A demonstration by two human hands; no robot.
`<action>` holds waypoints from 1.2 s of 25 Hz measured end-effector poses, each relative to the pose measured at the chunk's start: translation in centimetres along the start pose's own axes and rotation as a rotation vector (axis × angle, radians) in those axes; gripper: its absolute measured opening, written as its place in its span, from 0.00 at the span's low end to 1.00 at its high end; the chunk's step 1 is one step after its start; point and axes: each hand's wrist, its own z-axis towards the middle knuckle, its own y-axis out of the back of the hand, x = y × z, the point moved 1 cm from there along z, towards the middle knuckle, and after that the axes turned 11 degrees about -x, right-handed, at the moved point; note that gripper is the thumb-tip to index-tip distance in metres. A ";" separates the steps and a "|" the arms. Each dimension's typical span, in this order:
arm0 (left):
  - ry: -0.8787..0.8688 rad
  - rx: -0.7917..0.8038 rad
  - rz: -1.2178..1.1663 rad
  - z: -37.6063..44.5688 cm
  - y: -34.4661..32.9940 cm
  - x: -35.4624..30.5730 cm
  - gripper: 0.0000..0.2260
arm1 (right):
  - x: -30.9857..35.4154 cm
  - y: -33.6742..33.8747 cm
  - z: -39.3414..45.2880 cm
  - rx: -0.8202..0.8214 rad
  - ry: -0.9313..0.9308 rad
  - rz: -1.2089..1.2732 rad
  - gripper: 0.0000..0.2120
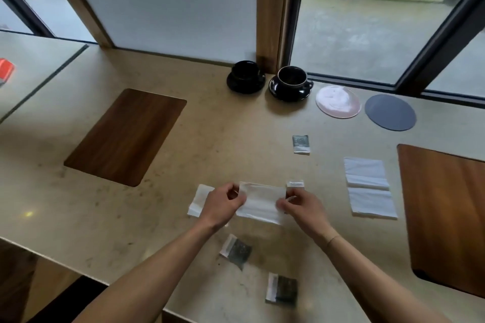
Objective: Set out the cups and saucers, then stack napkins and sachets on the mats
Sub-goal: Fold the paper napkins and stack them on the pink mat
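Over the beige stone bench, the left hand and right hand each pinch an end of a folded white paper napkin, their fingers closed on it. Another white napkin is half hidden behind the left hand, and the brown wooden mat is cut off at the right edge.

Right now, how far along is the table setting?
Done: two black cups sit on saucers by the window. In hand: the left hand and right hand pinch a white napkin by its ends, near the counter. Left: both wooden mats are bare; folded napkins and sachets lie loose on the counter.
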 end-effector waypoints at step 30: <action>-0.125 0.105 0.532 6.5 7.2 9.3 0.10 | 3.2 -15.1 -1.2 -0.085 -0.162 -0.348 0.19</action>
